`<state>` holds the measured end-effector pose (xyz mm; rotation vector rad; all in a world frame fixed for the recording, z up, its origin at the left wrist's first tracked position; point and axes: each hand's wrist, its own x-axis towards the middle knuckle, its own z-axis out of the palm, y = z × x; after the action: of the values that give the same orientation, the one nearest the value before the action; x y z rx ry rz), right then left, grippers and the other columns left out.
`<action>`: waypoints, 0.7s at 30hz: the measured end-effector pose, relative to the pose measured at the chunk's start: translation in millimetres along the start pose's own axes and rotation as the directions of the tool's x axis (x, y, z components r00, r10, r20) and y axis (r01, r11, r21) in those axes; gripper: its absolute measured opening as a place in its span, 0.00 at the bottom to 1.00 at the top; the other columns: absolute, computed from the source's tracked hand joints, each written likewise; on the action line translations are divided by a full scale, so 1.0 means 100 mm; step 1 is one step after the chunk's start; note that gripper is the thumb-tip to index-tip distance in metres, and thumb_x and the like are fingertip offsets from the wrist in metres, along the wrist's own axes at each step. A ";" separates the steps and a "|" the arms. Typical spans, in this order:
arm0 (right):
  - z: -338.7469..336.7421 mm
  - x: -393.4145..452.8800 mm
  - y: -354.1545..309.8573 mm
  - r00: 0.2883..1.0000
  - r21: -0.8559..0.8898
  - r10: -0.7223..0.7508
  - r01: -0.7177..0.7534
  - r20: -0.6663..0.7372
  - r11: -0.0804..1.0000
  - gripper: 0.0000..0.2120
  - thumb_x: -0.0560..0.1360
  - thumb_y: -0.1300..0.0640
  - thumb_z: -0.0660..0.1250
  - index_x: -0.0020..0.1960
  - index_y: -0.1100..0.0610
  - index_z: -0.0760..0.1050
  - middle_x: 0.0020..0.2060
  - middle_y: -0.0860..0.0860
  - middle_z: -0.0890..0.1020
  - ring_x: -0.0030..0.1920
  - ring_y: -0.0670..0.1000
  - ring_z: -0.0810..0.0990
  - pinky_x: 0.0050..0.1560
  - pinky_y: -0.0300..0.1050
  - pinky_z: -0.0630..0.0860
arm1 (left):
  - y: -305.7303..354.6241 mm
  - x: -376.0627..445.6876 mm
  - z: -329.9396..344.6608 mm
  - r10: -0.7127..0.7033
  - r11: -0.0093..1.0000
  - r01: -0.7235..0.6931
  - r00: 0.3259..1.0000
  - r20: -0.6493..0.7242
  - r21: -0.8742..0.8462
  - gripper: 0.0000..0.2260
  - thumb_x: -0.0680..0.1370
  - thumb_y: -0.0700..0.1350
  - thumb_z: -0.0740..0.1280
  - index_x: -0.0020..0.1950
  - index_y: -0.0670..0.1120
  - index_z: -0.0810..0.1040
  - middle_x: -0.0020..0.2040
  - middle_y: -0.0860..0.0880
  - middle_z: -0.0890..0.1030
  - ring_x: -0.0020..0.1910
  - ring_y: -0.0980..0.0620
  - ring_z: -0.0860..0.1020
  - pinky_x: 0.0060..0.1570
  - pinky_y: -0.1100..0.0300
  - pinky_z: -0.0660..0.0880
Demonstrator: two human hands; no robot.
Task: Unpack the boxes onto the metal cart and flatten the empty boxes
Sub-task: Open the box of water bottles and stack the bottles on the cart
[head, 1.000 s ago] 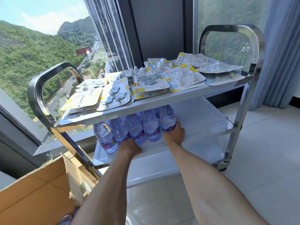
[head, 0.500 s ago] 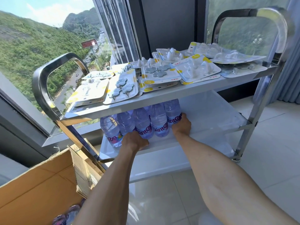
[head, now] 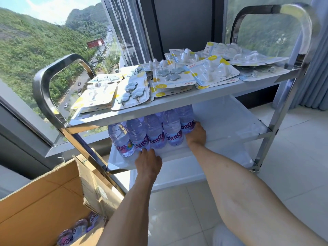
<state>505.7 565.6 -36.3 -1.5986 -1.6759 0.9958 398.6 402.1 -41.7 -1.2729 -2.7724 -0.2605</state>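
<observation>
Steel cart (head: 177, 105) already carries hook packs (head: 131, 93) on top and water bottles (head: 154, 132) on the middle shelf; left hand (head: 148, 162) and right hand (head: 196, 134) touch them, grip unclear. Cardboard box (head: 44, 197) holds more bottles, unflattened.

- A metal cart (head: 177, 103) is set before a window (head: 44, 50), with three shelves stacked one above another.
- Blister packs (head: 170, 79) are spread across the top shelf, some overlapping.
- A row of water bottles (head: 152, 132) is stood on the left part of the middle shelf.
- The left hand (head: 148, 163) is placed at the near side of the row, and the right hand (head: 196, 134) against its right end.
- A cardboard box (head: 44, 197) is set on the floor near and left of the cart, with more bottles (head: 78, 228) lying in it.
- A curtain (head: 314, 68) is hung at the far right.
</observation>
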 end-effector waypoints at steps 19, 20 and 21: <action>1.16 -2.91 -1.21 0.771 0.301 -0.634 0.591 0.064 0.748 0.07 0.78 0.50 0.59 0.49 0.54 0.68 0.37 0.60 0.81 0.39 0.64 0.79 0.35 0.47 0.67 | -2.12 -1.10 -0.96 -0.384 0.922 0.316 0.816 -0.432 -0.223 0.07 0.71 0.43 0.65 0.47 0.45 0.77 0.47 0.42 0.75 0.43 0.39 0.78 0.38 0.53 0.71; 1.28 -3.12 -1.34 0.717 0.323 -0.690 0.632 0.101 0.704 0.06 0.78 0.52 0.60 0.49 0.55 0.69 0.37 0.59 0.81 0.38 0.64 0.79 0.35 0.47 0.67 | -2.34 -1.17 -1.00 -0.455 0.890 0.390 0.796 -0.400 -0.237 0.08 0.72 0.43 0.65 0.49 0.46 0.78 0.49 0.42 0.75 0.45 0.39 0.78 0.40 0.52 0.72; 1.39 -3.30 -1.45 0.661 0.330 -0.735 0.667 0.151 0.667 0.06 0.77 0.53 0.61 0.50 0.55 0.70 0.38 0.60 0.82 0.39 0.64 0.79 0.35 0.48 0.68 | -2.55 -1.24 -1.01 -0.518 0.855 0.460 0.778 -0.357 -0.238 0.08 0.73 0.44 0.66 0.51 0.46 0.78 0.50 0.42 0.76 0.47 0.38 0.79 0.43 0.52 0.73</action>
<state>339.3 224.2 34.4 -0.5284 -2.0174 0.9621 286.5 127.6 9.3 -0.3975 -2.6751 -0.6778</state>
